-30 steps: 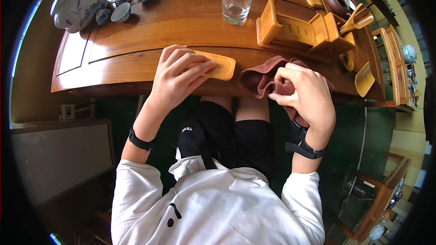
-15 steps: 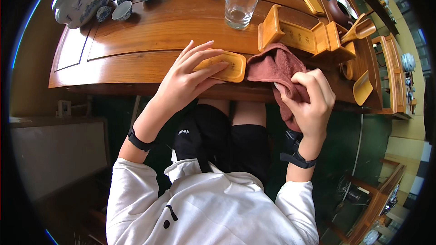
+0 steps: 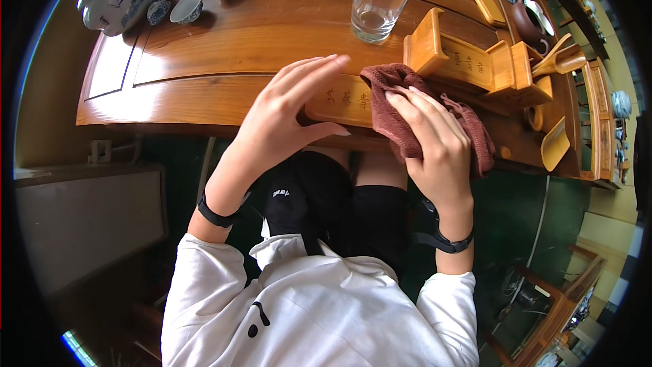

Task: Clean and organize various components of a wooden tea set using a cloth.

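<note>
A small bamboo tray [image 3: 333, 103] with dark characters lies near the front edge of the wooden table. My left hand [image 3: 275, 112] is at its left end, thumb and fingers spread apart around it; whether the fingertips touch the tray I cannot tell. My right hand [image 3: 438, 136] has its fingers laid over a reddish-brown cloth [image 3: 394, 119], holding it bunched against the tray's right end. The cloth covers that end, and part of it hangs beside my right hand.
A bamboo holder [image 3: 468, 61] stands behind the cloth, with a bamboo scoop [image 3: 565, 61] at its right. A tall glass [image 3: 375, 17] stands farther back. Far left are a blue-and-white pot [image 3: 117, 0] and several small cups. A curved bamboo piece [image 3: 555, 144] lies at the right edge.
My left hand has loosened from the tray, its fingers spreading. The right hand has moved left and turned palm-down, bringing the cloth onto the tray's right end.
</note>
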Tool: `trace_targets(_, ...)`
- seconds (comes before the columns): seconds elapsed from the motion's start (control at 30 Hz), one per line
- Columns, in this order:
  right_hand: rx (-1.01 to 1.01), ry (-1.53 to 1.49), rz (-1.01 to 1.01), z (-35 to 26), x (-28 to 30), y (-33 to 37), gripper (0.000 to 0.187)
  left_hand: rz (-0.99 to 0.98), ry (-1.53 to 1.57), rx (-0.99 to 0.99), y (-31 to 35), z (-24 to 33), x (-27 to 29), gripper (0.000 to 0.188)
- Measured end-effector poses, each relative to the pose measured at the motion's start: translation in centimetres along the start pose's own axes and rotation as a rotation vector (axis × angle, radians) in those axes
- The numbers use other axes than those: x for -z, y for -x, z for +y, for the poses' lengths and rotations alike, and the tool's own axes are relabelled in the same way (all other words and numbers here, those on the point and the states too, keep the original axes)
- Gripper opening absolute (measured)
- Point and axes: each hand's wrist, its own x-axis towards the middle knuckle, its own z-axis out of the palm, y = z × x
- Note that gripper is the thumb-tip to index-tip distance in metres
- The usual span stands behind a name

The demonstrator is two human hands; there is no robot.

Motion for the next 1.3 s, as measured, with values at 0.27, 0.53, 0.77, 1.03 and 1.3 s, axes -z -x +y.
trace_targets(0.27, 0.08, 0.017, -0.094, -0.5, -0.1, -0.8, 0.052, 0.002, 0.161, 0.215, 0.3, -0.8, 0.9, 0.102)
trace_targets(0.53, 0.177, -0.043, -0.066, -3.3, -2.5, -2.2, 0.03, -0.016, 0.228, 0.262, 0.3, -1.4, 0.5, 0.088)
trace_targets(0.77, 0.185, -0.102, -0.053, -5.1, -4.7, -3.5, 0.034, 0.02, 0.235, 0.302, 0.5, -1.5, 0.2, 0.076)
trace_targets(1.03, 0.07, -0.179, -0.101, -4.3, -3.3, -2.9, 0.051, 0.005, 0.235, 0.316, 0.4, -1.6, 0.2, 0.078)
trace_targets(1.3, -0.007, -0.02, -0.085, -1.6, -0.6, -0.9, 0.047, 0.019, 0.252, 0.318, 0.3, -1.2, 0.4, 0.084)
